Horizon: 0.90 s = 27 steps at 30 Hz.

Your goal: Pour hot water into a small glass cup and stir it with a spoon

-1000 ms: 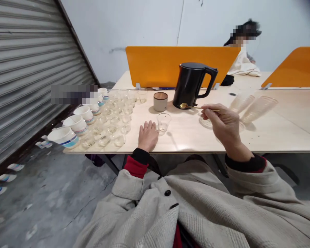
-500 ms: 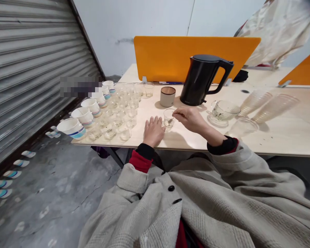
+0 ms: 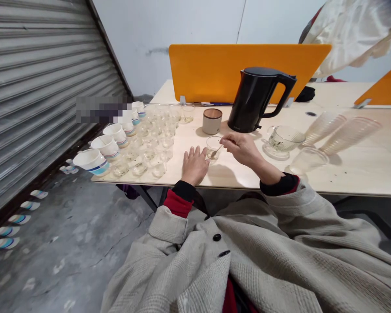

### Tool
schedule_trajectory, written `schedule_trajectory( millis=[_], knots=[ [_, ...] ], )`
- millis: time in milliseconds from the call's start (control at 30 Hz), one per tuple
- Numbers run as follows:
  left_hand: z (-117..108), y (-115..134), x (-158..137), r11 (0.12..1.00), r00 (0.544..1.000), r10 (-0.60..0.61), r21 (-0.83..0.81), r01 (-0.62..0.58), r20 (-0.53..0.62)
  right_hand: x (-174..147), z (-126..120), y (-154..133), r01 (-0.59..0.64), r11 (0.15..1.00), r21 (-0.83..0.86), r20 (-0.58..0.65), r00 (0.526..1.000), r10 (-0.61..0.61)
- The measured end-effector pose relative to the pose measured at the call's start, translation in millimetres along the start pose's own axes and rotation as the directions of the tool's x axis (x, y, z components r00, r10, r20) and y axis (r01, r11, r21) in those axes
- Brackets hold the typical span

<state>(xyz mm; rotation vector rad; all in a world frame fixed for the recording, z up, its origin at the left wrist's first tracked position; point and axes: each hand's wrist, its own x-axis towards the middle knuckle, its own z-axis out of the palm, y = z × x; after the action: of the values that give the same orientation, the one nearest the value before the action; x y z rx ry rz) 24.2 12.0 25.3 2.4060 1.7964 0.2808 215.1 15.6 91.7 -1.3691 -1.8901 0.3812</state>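
Note:
My right hand (image 3: pixel 243 150) pinches the thin handle of a small spoon (image 3: pixel 218 150). The spoon slants down into a small clear cup (image 3: pixel 210 141), its bowl low inside near a little pale liquid. To the left of that cup, my left hand (image 3: pixel 194 166) lies on the table with fingers stretched out. Its thumb is by the cup's base; whether it touches is hard to tell. Just behind the cup stands a grey canister with a wooden lid (image 3: pixel 212 114). A ribbed glass cup (image 3: pixel 285 138) with dark leaf bits sits on a saucer, right of my right hand.
Several clear cups (image 3: pixel 150 154) crowd the table's left side, edged by white paper cups (image 3: pixel 91 160). A black kettle (image 3: pixel 254 98) stands before an orange divider (image 3: pixel 202 71). Stacked plastic cups (image 3: pixel 350 134) lie at right, near a clear upturned cup (image 3: pixel 309 160).
My right hand has shifted slightly right, and the spoon's handle now shows slanting into the cup. My left hand stays in place. The view has moved a little.

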Motion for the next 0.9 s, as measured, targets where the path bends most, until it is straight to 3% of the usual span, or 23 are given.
schedule_trajectory(
  millis=[267, 633, 800, 900],
  knots=[
    [1.5, -1.1, 1.2, 1.0, 1.0, 0.006, 0.017, -0.006, 0.002, -1.5, 3.1, 7.6, -0.097, 0.968, 0.232, -0.045, 0.993, 0.11],
    [0.1, -1.0, 1.2, 1.0, 1.0, -0.004, -0.022, 0.005, 0.012, -4.4, -2.1, 2.0, -0.097, 0.973, 0.21, -0.044, 0.993, 0.109],
    [2.8, -2.7, 2.1, 0.999, 1.0, -0.001, -0.048, 0.001, 0.008, -3.8, -2.0, 4.4, -0.081, 0.911, 0.405, -0.213, 0.96, 0.18],
    [3.9, -3.2, 2.8, 0.998, 1.0, -0.002, -0.063, 0.003, 0.008, -2.6, 2.6, 9.0, -0.092, 0.87, 0.484, -0.204, 0.955, 0.214]
  ],
)
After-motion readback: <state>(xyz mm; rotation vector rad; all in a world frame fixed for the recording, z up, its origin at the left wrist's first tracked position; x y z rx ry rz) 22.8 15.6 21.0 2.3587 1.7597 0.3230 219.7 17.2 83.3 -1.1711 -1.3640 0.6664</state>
